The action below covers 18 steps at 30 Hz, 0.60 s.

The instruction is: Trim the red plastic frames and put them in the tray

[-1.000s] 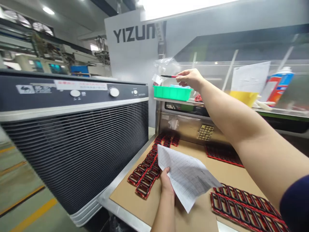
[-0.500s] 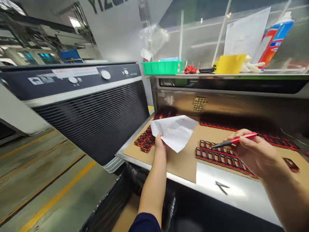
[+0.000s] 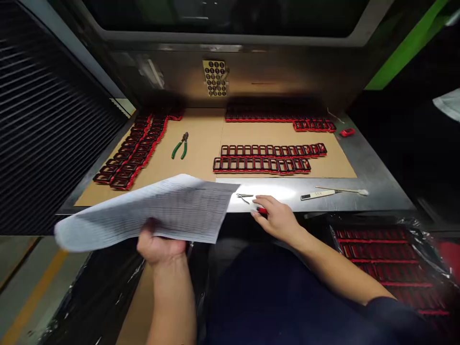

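Note:
My left hand is closed on the lower edge of a lined paper sheet, thumb on top. The sheet hangs over the front of the bench, its left end curled. My right hand is curled around a red marker pen; only a short red part shows between the fingers. Just beyond those fingertips, a small thin metal tool lies on the bare metal, partly beside the paper's corner. Rows of red-and-black rectangular frames stand farther back on brown cardboard.
Green-handled cutting pliers lie on the cardboard. More frames line the left side. A white-handled blade tool and a cotton swab rest at the right front. A bag-lined box of frames stands below right.
The view has swung right and down onto the bench. The paper is now nearer my body and spread wider. My right hand has drawn back to the bench's front edge with the pen.

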Available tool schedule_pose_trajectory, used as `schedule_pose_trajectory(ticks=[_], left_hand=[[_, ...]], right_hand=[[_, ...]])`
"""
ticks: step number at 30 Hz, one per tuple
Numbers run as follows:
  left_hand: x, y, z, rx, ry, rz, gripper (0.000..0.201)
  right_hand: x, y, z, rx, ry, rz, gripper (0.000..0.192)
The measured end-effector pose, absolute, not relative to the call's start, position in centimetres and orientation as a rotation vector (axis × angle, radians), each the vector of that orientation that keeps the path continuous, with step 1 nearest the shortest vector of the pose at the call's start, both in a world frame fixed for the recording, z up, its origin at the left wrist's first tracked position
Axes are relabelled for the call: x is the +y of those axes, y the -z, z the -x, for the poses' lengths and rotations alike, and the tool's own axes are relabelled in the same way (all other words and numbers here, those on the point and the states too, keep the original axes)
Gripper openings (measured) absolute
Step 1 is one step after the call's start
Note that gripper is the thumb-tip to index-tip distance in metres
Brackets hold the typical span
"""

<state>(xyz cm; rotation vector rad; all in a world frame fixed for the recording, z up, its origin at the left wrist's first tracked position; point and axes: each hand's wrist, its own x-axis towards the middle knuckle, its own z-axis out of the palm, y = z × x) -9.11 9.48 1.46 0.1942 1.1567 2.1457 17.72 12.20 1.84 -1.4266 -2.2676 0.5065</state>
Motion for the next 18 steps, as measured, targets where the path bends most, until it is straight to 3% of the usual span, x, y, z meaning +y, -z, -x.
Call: schedule_pose_trajectory(ticks=[5, 11, 18], left_hand=[[11.3, -3.6, 12.7, 1.368, -2.125, -0.155, 0.01], [13.4, -1.7, 12.3, 1.451, -2.08, 0.014, 0.022], [13.6, -0.2, 8.0, 1.364, -2.03, 0.251, 0.017]], right_hand=[[15.8, -1.9, -14.9, -2.316, -0.44, 1.558, 0.021], [15.7, -1.7, -18.4, -2.089, -0.209, 1.865, 0.024], [12.7, -1.4, -12.6, -2.311, -0.457, 0.983, 0.031]])
